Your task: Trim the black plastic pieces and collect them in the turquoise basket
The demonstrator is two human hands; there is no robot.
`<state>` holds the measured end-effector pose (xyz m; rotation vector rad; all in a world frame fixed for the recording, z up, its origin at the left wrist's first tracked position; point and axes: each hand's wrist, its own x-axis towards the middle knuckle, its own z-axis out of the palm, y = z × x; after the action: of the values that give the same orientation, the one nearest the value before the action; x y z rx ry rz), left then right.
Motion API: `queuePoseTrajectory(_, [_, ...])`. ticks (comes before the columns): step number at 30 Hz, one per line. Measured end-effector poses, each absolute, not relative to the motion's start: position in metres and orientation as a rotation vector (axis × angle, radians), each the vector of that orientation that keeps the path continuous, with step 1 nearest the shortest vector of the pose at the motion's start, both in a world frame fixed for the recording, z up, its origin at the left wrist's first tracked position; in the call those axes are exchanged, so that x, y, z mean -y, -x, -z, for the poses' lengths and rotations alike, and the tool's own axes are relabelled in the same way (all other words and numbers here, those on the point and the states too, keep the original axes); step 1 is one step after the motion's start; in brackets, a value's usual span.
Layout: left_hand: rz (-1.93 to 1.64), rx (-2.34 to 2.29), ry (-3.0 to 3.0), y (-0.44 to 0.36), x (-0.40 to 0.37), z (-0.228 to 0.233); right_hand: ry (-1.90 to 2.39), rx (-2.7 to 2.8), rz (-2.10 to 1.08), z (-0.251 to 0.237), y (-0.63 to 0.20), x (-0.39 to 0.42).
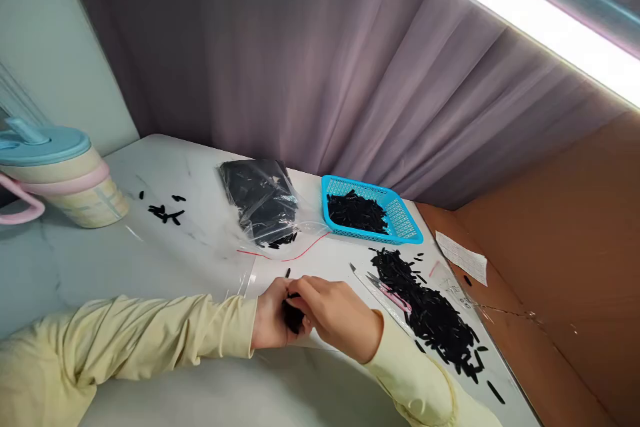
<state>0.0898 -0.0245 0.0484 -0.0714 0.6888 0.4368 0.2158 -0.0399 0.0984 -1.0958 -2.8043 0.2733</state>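
Observation:
My left hand (270, 319) and my right hand (334, 317) meet at the near middle of the white table (165, 260). Both close around a small bunch of black strips (293, 315) held between them; most of the bunch is hidden by my fingers. One loose black strip (288, 273) lies just beyond my hands. A long heap of the same black strips (430, 310) spreads to the right of my right hand, with pink-handled scissors (390, 291) lying at its left edge.
A blue mesh basket (405, 220) holds more black strips at the back right. A clear zip bag of strips (260, 200) lies behind my hands. A few strips (167, 212) sit near a lidded cup (60, 177) at left. A paper slip (463, 257) lies on the brown board at right.

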Motion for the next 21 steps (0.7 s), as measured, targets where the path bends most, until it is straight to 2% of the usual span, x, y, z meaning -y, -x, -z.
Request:
queuePoseTrajectory(2, [-0.389, -0.686, 0.075, -0.093, 0.024, -0.047, 1.092, 2.864, -0.243, -0.1, -0.216, 0.038])
queuePoseTrajectory(5, [-0.281, -0.695, 0.09, -0.09, 0.022, -0.045, 1.085, 2.77, -0.37, -0.093, -0.224, 0.023])
queuePoseTrajectory(10, [-0.2, -0.69, 0.069, -0.077, 0.022, -0.048, 0.972, 2.611, -0.74, -0.05, -0.23, -0.014])
queuePoseTrajectory(14, [-0.189, -0.708, -0.031, -0.069, 0.022, -0.05, 1.027, 2.525, -0.773, -0.022, -0.223, -0.022])
queuePoseTrajectory(21, [-0.157, -0.758, -0.469, -0.064, 0.013, -0.057, 1.153, 2.269, -0.866, -0.044, -0.249, 0.003])
